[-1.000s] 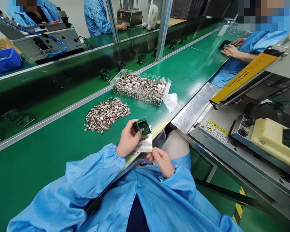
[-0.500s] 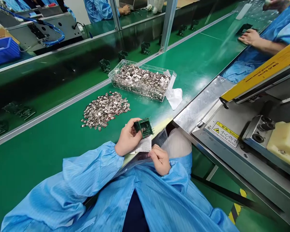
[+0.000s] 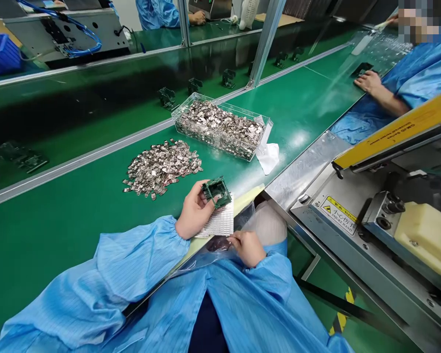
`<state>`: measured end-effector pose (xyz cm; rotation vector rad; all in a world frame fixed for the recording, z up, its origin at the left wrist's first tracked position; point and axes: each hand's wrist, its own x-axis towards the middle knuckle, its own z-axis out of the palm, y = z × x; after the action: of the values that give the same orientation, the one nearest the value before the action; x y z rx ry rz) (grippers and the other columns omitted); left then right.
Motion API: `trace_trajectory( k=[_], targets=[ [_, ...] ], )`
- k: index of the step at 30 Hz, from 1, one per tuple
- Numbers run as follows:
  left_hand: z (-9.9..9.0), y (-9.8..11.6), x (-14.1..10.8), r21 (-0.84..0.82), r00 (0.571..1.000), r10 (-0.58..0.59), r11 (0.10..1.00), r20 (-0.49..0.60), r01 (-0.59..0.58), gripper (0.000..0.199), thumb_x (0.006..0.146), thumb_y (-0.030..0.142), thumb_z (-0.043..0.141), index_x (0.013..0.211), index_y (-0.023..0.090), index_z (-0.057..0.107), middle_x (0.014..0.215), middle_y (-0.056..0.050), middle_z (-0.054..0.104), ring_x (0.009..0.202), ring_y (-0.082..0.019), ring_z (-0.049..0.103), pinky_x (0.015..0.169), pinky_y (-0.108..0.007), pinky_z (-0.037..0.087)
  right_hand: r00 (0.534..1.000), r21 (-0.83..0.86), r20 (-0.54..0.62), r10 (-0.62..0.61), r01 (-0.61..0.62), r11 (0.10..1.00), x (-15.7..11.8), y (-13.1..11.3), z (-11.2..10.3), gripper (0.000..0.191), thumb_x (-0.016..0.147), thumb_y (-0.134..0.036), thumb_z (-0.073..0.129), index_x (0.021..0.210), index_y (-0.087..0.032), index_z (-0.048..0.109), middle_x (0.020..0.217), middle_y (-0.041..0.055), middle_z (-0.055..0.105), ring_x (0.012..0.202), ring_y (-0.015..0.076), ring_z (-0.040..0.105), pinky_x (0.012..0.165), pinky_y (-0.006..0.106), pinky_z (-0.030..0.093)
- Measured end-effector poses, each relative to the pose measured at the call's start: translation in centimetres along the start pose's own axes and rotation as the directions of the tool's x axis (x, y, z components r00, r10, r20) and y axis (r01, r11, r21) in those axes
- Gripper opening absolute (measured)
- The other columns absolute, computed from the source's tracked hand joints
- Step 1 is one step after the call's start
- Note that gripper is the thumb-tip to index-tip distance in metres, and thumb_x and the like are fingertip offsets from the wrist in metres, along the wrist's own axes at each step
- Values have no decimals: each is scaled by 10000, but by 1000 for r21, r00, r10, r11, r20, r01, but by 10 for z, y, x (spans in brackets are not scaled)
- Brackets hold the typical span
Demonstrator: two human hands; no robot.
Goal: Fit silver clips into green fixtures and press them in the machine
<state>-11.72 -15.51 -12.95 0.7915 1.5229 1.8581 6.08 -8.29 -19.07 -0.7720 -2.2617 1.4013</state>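
My left hand (image 3: 194,212) is closed around a green, box-shaped circuit board assembly (image 3: 222,190), tilted so that its hollow inside faces up. Just below it lies a sheet of small labels (image 3: 223,221) printed in rows, partly covered by that hand and the board. My right hand (image 3: 250,247) has thumb and forefinger pinched at the lower right corner of the sheet; whatever is between those fingertips is too small to make out. Yellowish paper (image 3: 247,198) shows under the sheet at the bench edge.
A heap of small metal pieces (image 3: 161,167) lies on the green bench (image 3: 77,211). Beyond it stands a clear tray (image 3: 220,144) full of similar pieces, beside white paper (image 3: 268,158). A machine (image 3: 338,215) stands to the right. A co-worker's hand (image 3: 369,81) rests farther along.
The view has shifted slightly. My right hand has moved a little down and right from the sheet, and more of the sheet shows. My left hand still holds the circuit board assembly.
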Motion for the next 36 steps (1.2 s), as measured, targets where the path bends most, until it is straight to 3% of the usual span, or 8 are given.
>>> trace_trajectory(
  k=[3,8,14,18,25,31,34,36],
  targets=[
    [1,2,-3,-105,998,-67,992,16,68,544,758,487,736,1132,228,438,988,-42,615,747,-148,654,618,-277,596,998,-54,-64,25,-28,998,1,-13,-20,250,773,-417,722,576,-265,700,528,26,655,454,195,558,483,306,401],
    [6,5,-14,-154,999,-25,988,35,30,452,822,440,686,1148,227,456,965,-38,591,776,-161,657,659,-308,611,985,-38,-172,-25,18,999,-3,-61,-50,168,896,-344,634,970,-259,760,835,58,752,667,229,683,632,354,519],
    [6,6,-26,-16,991,80,997,104,-78,368,908,349,590,1233,231,464,953,-36,591,720,-134,614,683,-277,557,903,-5,-350,-251,266,964,18,-98,-30,109,859,-216,687,886,-297,756,869,37,640,846,218,606,749,360,492],
    [5,9,-31,98,980,143,983,136,-157,339,927,320,560,1245,225,491,944,-41,609,694,-121,576,622,-225,496,857,-58,-432,-281,284,957,31,-100,-16,50,820,-228,711,827,-272,734,969,59,611,940,243,582,828,401,477],
    [4,12,-36,164,955,192,959,228,-232,314,947,238,490,1260,225,473,934,-46,623,711,-125,598,639,-221,495,889,-51,-414,-198,195,979,30,-100,-11,117,829,-284,676,723,-235,674,1042,81,591,1015,256,562,877,410,460],
    [0,11,-36,246,950,184,937,254,-248,310,924,248,515,1231,211,511,991,-65,638,681,-132,566,625,-241,475,947,431,-319,42,105,896,31,-87,-9,269,747,-365,775,751,-211,555,1066,74,572,874,206,592,645,304,518],
    [0,20,-37,268,955,131,942,264,-204,310,933,262,502,1240,217,494,1048,-79,637,762,-154,606,670,-256,497,963,412,-265,-43,154,898,23,-85,-23,323,764,-307,774,1007,-242,573,1268,97,554,1043,239,591,771,341,533],
    [4,31,-41,288,943,57,945,328,-157,312,948,276,476,1255,217,474,1021,-77,643,795,-169,627,679,-262,509,956,252,-209,-208,258,933,12,-87,-39,570,780,-269,768,1284,-277,500,1444,111,448,1239,280,504,906,393,502]
  ],
)
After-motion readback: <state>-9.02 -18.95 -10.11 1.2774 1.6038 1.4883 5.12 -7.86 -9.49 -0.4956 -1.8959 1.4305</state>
